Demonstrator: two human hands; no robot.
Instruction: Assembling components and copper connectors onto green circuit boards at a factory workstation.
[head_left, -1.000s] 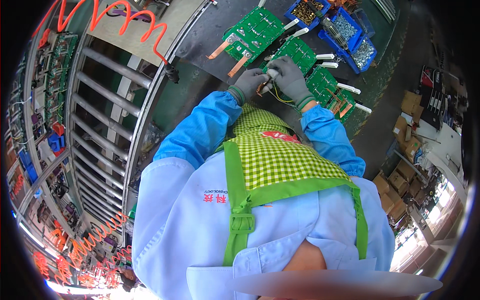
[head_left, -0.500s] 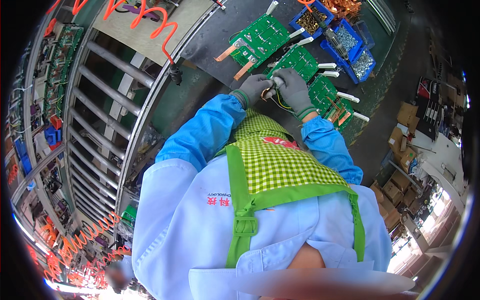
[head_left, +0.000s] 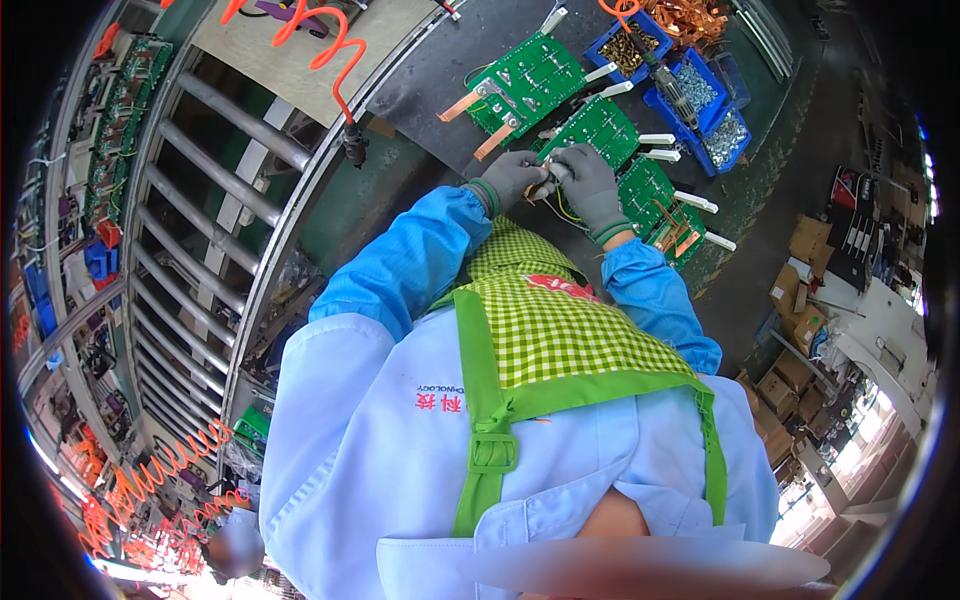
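Note:
At the near edge of the middle green circuit board (head_left: 601, 130), my two grey-gloved hands are drawn close together. My left hand (head_left: 511, 178) is closed, with a small copper-coloured piece (head_left: 537, 191) showing at its fingertips. Bent down against the board's edge, my right hand (head_left: 590, 184) is closed too; what its fingers pinch is hidden. Thin yellow and dark wires (head_left: 566, 211) hang below the fingers. To the left lies another circuit board (head_left: 532, 82) with two copper strips (head_left: 460, 106) jutting out. A third board (head_left: 650, 190) lies right of my right hand.
Blue bins of brass-coloured parts (head_left: 622, 52) and silver screws (head_left: 722, 138) stand at the far right, with a power screwdriver (head_left: 673, 92) lying across them. Copper pieces (head_left: 692, 20) are heaped behind. A roller conveyor (head_left: 215, 190) runs along the left, below a coiled orange hose (head_left: 345, 75).
My hands stay together at the middle board's edge, with only a slight shift of the right hand's fingers. The whole view has moved a little.

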